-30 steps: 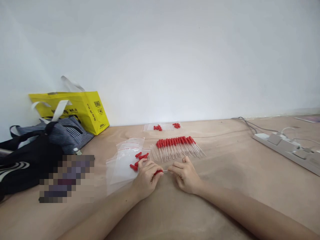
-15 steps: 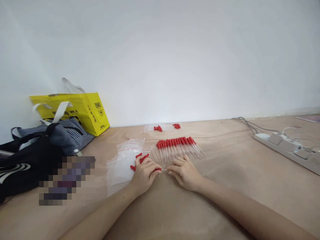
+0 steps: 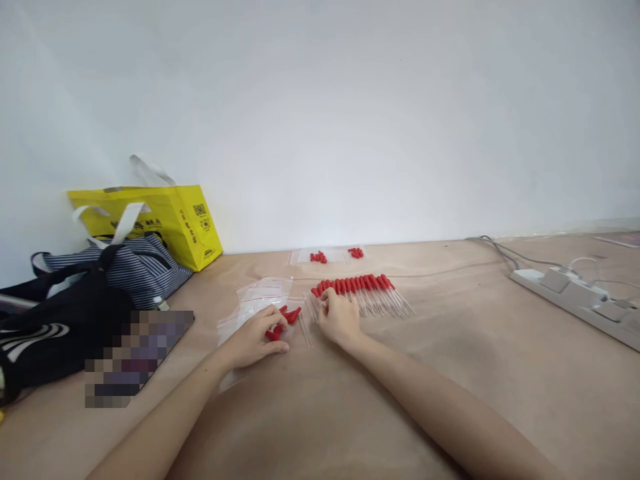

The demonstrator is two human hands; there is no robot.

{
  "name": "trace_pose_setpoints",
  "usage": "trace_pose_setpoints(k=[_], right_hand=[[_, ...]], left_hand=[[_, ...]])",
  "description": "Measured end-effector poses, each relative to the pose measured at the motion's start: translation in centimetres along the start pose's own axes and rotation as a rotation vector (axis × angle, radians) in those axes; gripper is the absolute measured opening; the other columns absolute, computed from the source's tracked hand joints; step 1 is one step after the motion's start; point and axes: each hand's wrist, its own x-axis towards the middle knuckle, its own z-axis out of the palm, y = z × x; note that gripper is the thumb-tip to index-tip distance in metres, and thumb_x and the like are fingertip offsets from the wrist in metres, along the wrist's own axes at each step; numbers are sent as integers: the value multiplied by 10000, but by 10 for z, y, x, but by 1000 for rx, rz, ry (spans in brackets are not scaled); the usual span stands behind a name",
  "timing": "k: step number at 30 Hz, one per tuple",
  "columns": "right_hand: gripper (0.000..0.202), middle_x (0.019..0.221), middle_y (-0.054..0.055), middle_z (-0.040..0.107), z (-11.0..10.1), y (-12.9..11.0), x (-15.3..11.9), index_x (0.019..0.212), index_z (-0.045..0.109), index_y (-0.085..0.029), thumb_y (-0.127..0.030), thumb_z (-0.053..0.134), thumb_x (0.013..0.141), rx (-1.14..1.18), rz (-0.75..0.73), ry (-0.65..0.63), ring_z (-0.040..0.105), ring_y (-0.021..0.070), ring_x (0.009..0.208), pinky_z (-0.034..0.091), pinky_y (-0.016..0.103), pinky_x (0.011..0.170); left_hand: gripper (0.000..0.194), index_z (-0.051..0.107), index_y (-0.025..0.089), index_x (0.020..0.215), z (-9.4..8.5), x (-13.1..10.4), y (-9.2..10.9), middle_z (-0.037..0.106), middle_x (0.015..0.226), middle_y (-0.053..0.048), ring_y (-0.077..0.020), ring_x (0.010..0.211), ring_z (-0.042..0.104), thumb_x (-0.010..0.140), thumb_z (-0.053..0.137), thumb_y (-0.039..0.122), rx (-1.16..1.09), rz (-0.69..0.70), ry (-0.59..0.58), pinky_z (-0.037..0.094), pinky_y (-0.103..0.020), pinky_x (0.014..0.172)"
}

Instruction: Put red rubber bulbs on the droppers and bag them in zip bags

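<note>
- left hand is held parted over loose red bulbs, nothing clearly pinched
- thin tubes are laid between the hands
- right hand is curled at the red-topped row's left end; grip can't be told, neighbours best left un-nudged imo

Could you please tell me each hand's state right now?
Left hand: open, at the loose red bulbs.
Right hand: at the droppers; grip cannot be told.
</note>
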Motion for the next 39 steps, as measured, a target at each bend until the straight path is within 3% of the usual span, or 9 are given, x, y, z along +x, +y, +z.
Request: trace_pose_setpoints(k=[5,12,15,19,24,31,39], right_hand=[[184,854,49,647,10,-9,12,885,552,-190,-181,420,758,-93,21,-37,566,181,812,221,329,733],[218,932,55,620,12,-11,13,894,605,-219,-216,431,763,-107,-31,-58,527,195,888,227,339,750],[225,950,70,609,10,-13,12,872,626,-209,-255,428,774,-120,-46,-64,511,207,906,233,350,764],[241,946,105,611,9,-16,13,861,633,-159,-276,450,755,-149,-31,-80,513,227,902,234,372,786],[273,934,154,620,11,-21,18,861,634,-114,-298,472,739,-180,23,-114,528,251,900,234,393,797],[278,900,159,639,13,-20,22,831,646,-108,-288,448,756,-173,56,-104,549,248,865,239,392,789],[286,920,144,641,10,-17,19,850,640,-128,-332,466,752,-165,27,-87,536,241,885,235,378,793]], left_hand=[[111,547,210,773,1,0,-5,527,833,1,-143,764,509,748,538,318,-28,-5,-21,407,-242,679],[124,540,191,720,16,8,-4,554,771,-12,-163,760,515,758,516,307,92,-101,310,408,-272,682],[131,569,199,752,25,13,-1,573,787,-21,-190,810,512,751,527,324,190,-141,397,395,-313,722],[172,591,216,822,34,20,4,583,863,-34,-226,882,502,739,547,360,277,-211,378,376,-357,744],[146,574,200,750,41,25,5,586,852,-35,-226,868,506,746,536,340,283,-241,381,376,-353,732],[89,552,204,752,40,25,7,597,834,-32,-225,855,510,753,510,283,291,-235,457,374,-355,732],[94,542,199,760,40,24,6,611,826,-30,-224,858,518,763,491,277,283,-238,434,372,-354,734]])
